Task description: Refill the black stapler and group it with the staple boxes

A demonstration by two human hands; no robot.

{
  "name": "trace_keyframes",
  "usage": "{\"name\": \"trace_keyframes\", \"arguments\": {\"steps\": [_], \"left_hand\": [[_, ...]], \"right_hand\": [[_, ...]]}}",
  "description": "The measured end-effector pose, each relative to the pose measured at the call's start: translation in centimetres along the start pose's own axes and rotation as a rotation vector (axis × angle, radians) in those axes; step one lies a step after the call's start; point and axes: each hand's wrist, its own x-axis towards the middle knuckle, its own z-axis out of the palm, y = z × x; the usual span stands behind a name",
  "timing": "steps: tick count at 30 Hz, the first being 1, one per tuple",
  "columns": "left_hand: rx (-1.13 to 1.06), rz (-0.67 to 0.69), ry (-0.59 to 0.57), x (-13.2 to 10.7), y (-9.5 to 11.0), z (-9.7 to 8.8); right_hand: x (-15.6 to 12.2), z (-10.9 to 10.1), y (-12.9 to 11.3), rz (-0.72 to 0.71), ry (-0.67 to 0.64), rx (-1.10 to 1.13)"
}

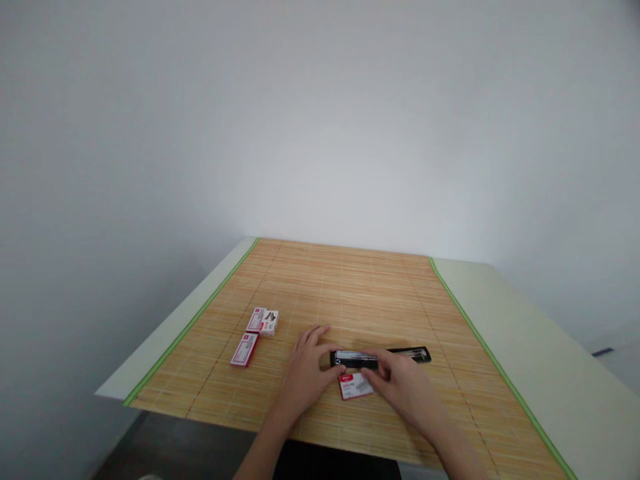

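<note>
I can't read one word with certainty from here. The front red-and-white carton [356, 387] shows me a white mark on a red band, with red characters below, too blurred to spell out. Print on the lower-left carton [245, 350] and the stapler-pictured carton [270, 323] is equally illegible.

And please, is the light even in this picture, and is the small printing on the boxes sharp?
In the head view, light is soft but uneven, the wall brightest around its middle, dimmer at left; same view, small print on the boxes is too soft to read.
</note>
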Motion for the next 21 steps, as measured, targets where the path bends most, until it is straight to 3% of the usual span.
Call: {"name": "trace_keyframes", "arguments": {"steps": [5, 9, 13, 17, 21], "left_hand": [[0.004, 0.004, -0.005, 0.0, 0.0, -0.1], [-0.003, 0.004, -0.005, -0.1, 0.0, -0.1], [-0.01, 0.009, 0.007, -0.1, 0.0, -0.1], [-0.022, 0.006, 0.005, -0.1, 0.1, -0.1], [-0.014, 0.004, 0.001, 0.0, 0.1, -0.1]], "right_hand": [[-3.5, -2.5, 6.9, 0.235, 0.287, 0.307], [-4.8, -2.6, 9.6, 0.343, 0.176, 0.695], [-3.5, -2.8, 8.5, 0.266, 0.132, 0.835], [-1.6, -4.0, 6.4, 0.14, 0.193, 0.662], [0.2, -4.8, 3.8, -0.041, 0.139, 0.454]]}}
